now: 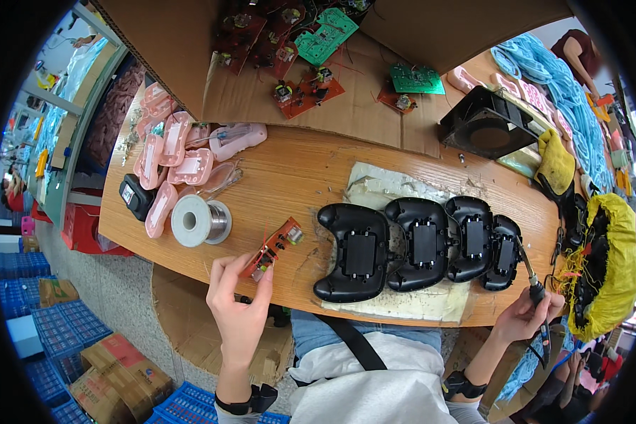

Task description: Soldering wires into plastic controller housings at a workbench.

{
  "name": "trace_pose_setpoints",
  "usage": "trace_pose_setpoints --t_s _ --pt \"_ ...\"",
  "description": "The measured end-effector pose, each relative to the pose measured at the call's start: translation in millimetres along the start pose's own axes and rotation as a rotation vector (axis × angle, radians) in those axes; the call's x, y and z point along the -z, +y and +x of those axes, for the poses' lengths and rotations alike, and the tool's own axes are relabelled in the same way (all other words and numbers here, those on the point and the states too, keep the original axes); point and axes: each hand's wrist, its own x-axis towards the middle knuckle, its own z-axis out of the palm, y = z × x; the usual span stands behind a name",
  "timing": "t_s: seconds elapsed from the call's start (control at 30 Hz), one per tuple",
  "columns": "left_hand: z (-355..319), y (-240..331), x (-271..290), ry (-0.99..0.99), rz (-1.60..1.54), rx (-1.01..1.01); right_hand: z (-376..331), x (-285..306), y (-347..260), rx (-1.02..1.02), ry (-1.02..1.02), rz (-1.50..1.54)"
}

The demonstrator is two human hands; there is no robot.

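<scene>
My left hand [239, 293] pinches a small orange-red circuit board [274, 247] above the table, between thumb and fingers. Parts and thin wires stick out of the board. In my right hand [526, 318] is a soldering iron [535, 283], gripped by its dark handle, its metal tip pointing up and away. That tip is close to the rightmost of several black game controller shells [351, 253], which lie in a row on a worn pale sheet [374, 182]. A spool of solder wire [192, 221] stands to the left of the board.
A cardboard box [410, 134] at the back holds red and green circuit boards [326, 37]. Pink plastic shells [191, 166] and a black case [137, 196] lie left. Right are a black fan [489, 124], a yellow cloth [556, 161] and a yellow sack [615, 275].
</scene>
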Motion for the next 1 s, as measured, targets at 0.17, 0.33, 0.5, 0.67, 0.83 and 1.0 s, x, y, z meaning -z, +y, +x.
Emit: trace_pose_setpoints --t_s 0.17,0.33,0.5,0.67,0.83,1.0 --pt "-5.2 1.9 -10.2 0.085 0.407 -0.347 -2.9 -3.0 -1.1 0.007 -0.001 -0.007" --pt "-15.2 0.8 -8.4 -0.092 0.479 -0.375 -4.7 -2.9 -0.6 -0.012 -0.039 -0.002" --pt "-10.0 2.8 -5.9 -0.035 0.492 -0.28 -6.2 -6.8 -0.5 -0.035 -0.07 0.026" --pt "1.8 23.9 7.6 -0.361 0.314 -0.103 -5.1 -8.1 -2.7 -0.049 0.042 -0.052" --pt "39.6 34.6 7.9 -0.369 0.446 -0.198 -4.5 -5.1 -2.0 -0.047 0.013 -0.032" --pt "79.8 37.0 -8.4 -0.572 0.431 -0.507 -4.5 -1.7 -0.7 -0.033 0.009 -0.043"
